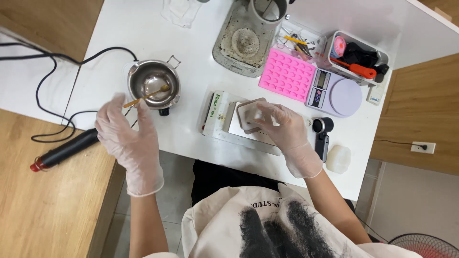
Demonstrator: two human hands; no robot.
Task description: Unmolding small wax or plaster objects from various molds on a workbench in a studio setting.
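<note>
Stirring under way: left hand (126, 138) fingers pinching a wooden stick (146, 97) in the metal pot (154, 83); right hand (282, 126) fingers gripping a square mould (248, 114) near the desk's (191, 134) front edge, apparently unfilled.

One head-worn view looks steeply down, close, over the white table (191, 138).

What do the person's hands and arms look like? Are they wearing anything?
Both hands wear thin, see-through disposable gloves, a bit wrinkly and loose, ending in a rolled cuff just past each wrist. That goes for the left hand and the right hand. Above the gloves the forearms are bare, with no sleeves, watch or bracelets showing.
</note>
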